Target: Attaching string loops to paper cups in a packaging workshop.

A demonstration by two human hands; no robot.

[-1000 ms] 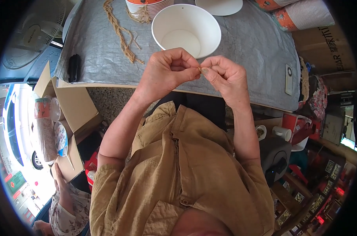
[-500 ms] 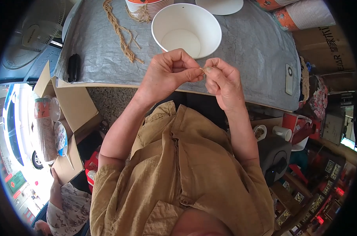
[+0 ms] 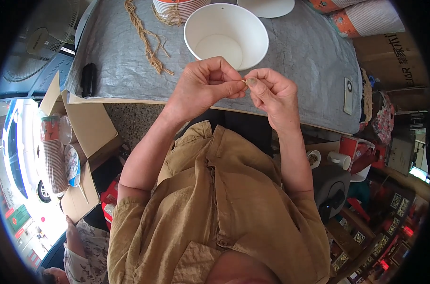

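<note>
Pinching a thin tan strand (image 3: 245,82) between thumb and forefinger of the left hand (image 3: 198,86), with the other fingers curled in behind. Pinching likewise with the right hand (image 3: 273,92), thumb pressed over the strand, remaining fingers bent and loosely bunched. Clamped together at the tips on both sides, almost meeting around the same tiny bit, just at the near side of the white tub (image 3: 219,49) on the grey-covered table (image 3: 309,71).

Compared with half a second ago, spread wider through the bent fingers on the right and raised slightly at the knuckles; much the same on the left. Seen lower at near left than before: the co-worker (image 3: 88,251). Lying as before at far left: the tan twine bundle (image 3: 147,40).

Mostly covered by fingertips, so hard to judge for length or ends: the strand. Partly hidden behind the left hand: the tub's near rim. Cut off at the far edge: a striped stack (image 3: 181,8) and a white disc (image 3: 267,7).
</note>
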